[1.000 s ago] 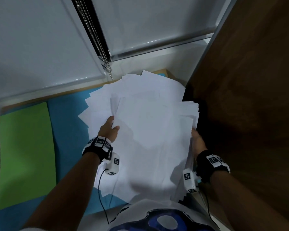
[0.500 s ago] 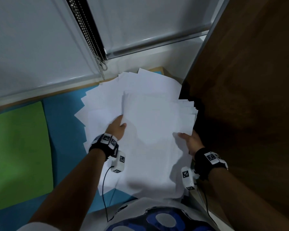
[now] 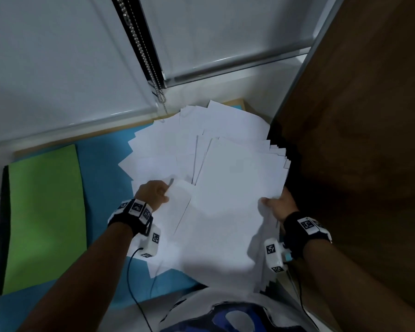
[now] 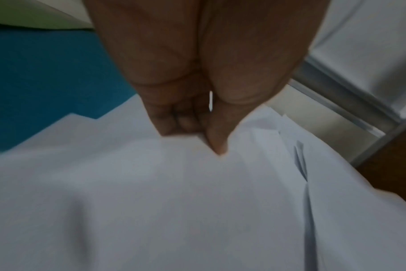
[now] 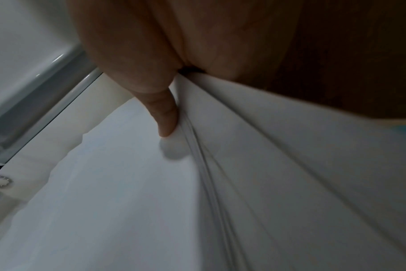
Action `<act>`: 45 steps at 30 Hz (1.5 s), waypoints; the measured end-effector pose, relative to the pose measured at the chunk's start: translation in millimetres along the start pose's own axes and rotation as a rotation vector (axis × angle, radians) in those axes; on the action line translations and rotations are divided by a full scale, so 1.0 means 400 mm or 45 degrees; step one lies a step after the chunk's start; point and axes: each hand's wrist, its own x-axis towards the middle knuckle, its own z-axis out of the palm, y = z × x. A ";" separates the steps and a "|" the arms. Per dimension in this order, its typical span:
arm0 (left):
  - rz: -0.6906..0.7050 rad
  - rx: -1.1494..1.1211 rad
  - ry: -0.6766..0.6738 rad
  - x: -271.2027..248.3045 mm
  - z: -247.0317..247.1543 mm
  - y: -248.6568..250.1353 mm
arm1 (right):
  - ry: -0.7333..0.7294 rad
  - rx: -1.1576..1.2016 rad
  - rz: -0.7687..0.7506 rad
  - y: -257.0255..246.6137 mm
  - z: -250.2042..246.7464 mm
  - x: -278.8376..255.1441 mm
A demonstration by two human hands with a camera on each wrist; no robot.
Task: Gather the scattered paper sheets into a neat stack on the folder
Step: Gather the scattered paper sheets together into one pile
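Observation:
A loose pile of several white paper sheets (image 3: pixel 216 188) fans out over a blue surface. My left hand (image 3: pixel 153 194) pinches the left edge of one sheet (image 4: pixel 151 183) between thumb and fingers. My right hand (image 3: pixel 277 204) grips the right edge of a thick bundle of sheets (image 5: pixel 243 165), thumb on top. A green folder (image 3: pixel 43 212) lies flat at the far left, apart from the pile and both hands.
The blue mat (image 3: pixel 98 164) lies between folder and papers. A dark wooden panel (image 3: pixel 357 164) stands right against the pile. A white window frame and a hanging bead chain (image 3: pixel 151 68) are at the back.
The left hand has slid left off the top bundle and now pinches a lower sheet's edge. The right hand's thumb has come over the bundle's right edge.

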 end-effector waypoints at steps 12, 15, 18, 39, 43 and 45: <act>0.093 -0.118 0.193 0.089 -0.045 0.102 | -0.192 -0.029 -0.070 -0.033 -0.005 -0.043; 0.235 -0.230 0.245 0.109 -0.052 0.184 | -0.289 -0.087 -0.118 -0.047 0.000 -0.060; 0.347 -0.216 0.200 0.129 -0.050 0.253 | -0.325 -0.067 -0.117 -0.052 0.006 -0.060; -0.245 -0.653 -0.046 0.008 0.053 0.176 | -0.365 0.170 -0.047 -0.089 0.028 -0.038; -0.179 -0.704 0.045 0.029 0.057 0.177 | -0.309 0.266 0.079 -0.086 0.028 -0.013; -0.276 -0.753 0.105 0.040 0.051 0.146 | -0.225 0.268 0.081 -0.070 0.026 -0.004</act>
